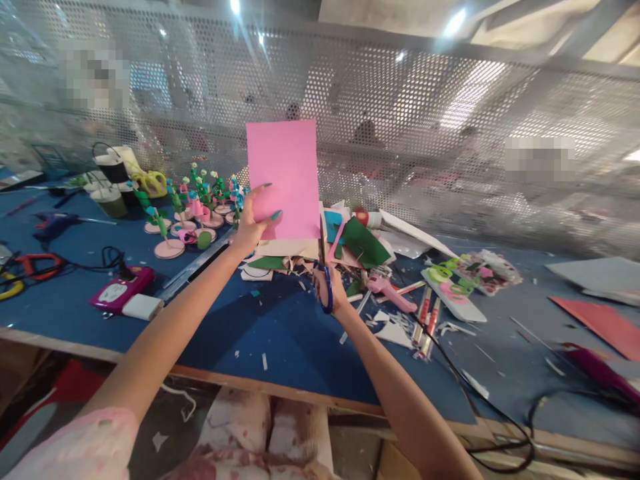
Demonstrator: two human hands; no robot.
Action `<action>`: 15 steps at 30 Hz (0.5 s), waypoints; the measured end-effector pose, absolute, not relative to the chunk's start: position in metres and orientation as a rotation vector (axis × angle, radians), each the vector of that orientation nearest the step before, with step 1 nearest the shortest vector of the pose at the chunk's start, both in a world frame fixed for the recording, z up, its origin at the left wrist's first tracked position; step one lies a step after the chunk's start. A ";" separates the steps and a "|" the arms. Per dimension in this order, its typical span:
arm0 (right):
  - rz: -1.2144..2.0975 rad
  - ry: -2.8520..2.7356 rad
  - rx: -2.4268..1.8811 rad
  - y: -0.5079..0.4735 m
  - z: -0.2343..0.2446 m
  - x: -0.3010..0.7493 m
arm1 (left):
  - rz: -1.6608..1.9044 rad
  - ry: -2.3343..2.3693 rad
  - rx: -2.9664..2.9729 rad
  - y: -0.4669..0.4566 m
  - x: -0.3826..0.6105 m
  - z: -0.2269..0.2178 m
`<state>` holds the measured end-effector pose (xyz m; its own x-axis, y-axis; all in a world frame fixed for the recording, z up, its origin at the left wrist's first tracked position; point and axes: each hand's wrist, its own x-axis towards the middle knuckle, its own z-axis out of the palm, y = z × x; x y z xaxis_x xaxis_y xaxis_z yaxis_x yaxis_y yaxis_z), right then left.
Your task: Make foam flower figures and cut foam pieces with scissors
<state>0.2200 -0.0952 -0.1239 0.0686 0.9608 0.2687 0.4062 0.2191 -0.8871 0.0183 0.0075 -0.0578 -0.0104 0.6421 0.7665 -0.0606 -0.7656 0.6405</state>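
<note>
A flat pink sheet of paper [285, 160] is held upright above the table by my left hand [254, 223], whose fingers lie across its lower left part. My right hand [331, 288] is closed around the blue handles of a pair of scissors [326, 283]. The blades point upward along the sheet's lower right edge. A narrow pink paper strip [337, 241] hangs just right of the blades. Below and behind the sheet lies a heap of paper scraps, with a dark green piece [367, 242] among them.
Small paper flower models on round bases [169, 249] stand to the left, near a magenta power strip [123, 291]. On the right are a pink glue gun [393, 293], a white tray [457, 300] and red paper [600, 323]. A perforated metal screen [400, 133] stands behind the blue table [300, 347].
</note>
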 end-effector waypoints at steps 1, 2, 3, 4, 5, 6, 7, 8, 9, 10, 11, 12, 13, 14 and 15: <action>0.707 -1.495 -1.352 -0.095 -0.125 0.220 | 1.826 0.595 1.769 0.008 0.019 -0.058; 0.701 -1.490 -1.348 -0.095 -0.126 0.220 | 1.825 0.593 1.767 0.008 0.019 -0.059; 0.688 -1.495 -1.341 -0.094 -0.127 0.220 | 1.825 0.595 1.766 0.008 0.019 -0.059; 0.670 -1.501 -1.332 -0.094 -0.128 0.220 | 1.825 0.601 1.766 0.009 0.019 -0.059; 0.651 -1.504 -1.325 -0.093 -0.129 0.220 | 1.828 0.605 1.767 0.009 0.019 -0.059; 0.634 -1.504 -1.319 -0.093 -0.129 0.220 | 1.831 0.606 1.770 0.009 0.018 -0.058; 0.621 -1.503 -1.315 -0.092 -0.130 0.220 | 1.834 0.606 1.774 0.009 0.018 -0.057; 0.612 -1.501 -1.313 -0.092 -0.130 0.220 | 1.837 0.605 1.778 0.009 0.018 -0.057; 0.606 -1.497 -1.312 -0.092 -0.130 0.220 | 1.841 0.605 1.779 0.009 0.017 -0.056; 0.605 -1.493 -1.312 -0.092 -0.130 0.220 | 1.846 0.611 1.779 0.008 0.017 -0.056; 0.604 -1.489 -1.313 -0.091 -0.130 0.220 | 1.852 0.620 1.778 0.008 0.017 -0.056; 0.604 -1.488 -1.313 -0.091 -0.130 0.220 | 1.857 0.630 1.777 0.008 0.017 -0.055; 0.604 -1.488 -1.313 -0.091 -0.130 0.220 | 1.858 0.637 1.776 0.007 0.017 -0.055; 0.604 -1.489 -1.312 -0.091 -0.130 0.220 | 1.855 0.640 1.777 0.007 0.017 -0.056; 0.606 -1.496 -1.310 -0.091 -0.130 0.220 | 1.850 0.641 1.779 0.007 0.017 -0.056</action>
<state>0.2202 -0.0912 -0.1302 0.1040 0.9288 0.3557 0.4197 0.2833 -0.8623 0.0173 0.0070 -0.0559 -0.0293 0.6390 0.7686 -0.0265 -0.7692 0.6385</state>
